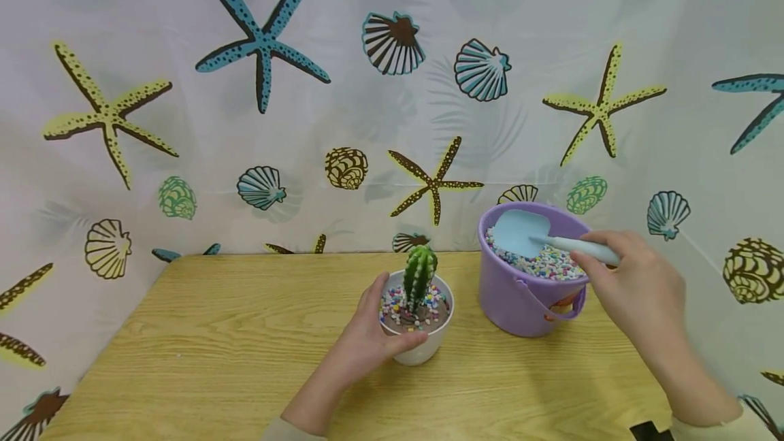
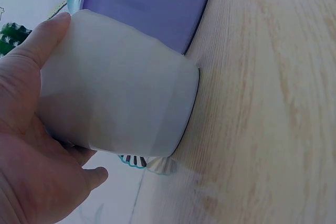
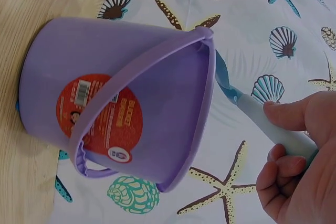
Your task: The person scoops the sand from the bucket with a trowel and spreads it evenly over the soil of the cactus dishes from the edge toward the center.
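One smooth purple bucket (image 1: 520,308) stands just right of the round white pot (image 1: 421,352), nearer the right hand (image 1: 643,284); that hand grips a pale-blue shovel (image 1: 572,245), long axis running left above the bucket; the left hand (image 1: 367,335) clasps the pot, holding ribbed green cactus (image 1: 419,278), tiny multicoloured pebbles (image 1: 436,306).

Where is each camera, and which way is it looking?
Head: worn on the head, facing forward and down at the round white pot, purple plastic bucket and blue plastic scoop; left hand, right hand and forearms show.
Left wrist: worn there, facing the pot's side; left hand shows.
Right wrist: worn there, facing the bucket's side; right hand shows.
Both wrist views share the bucket.
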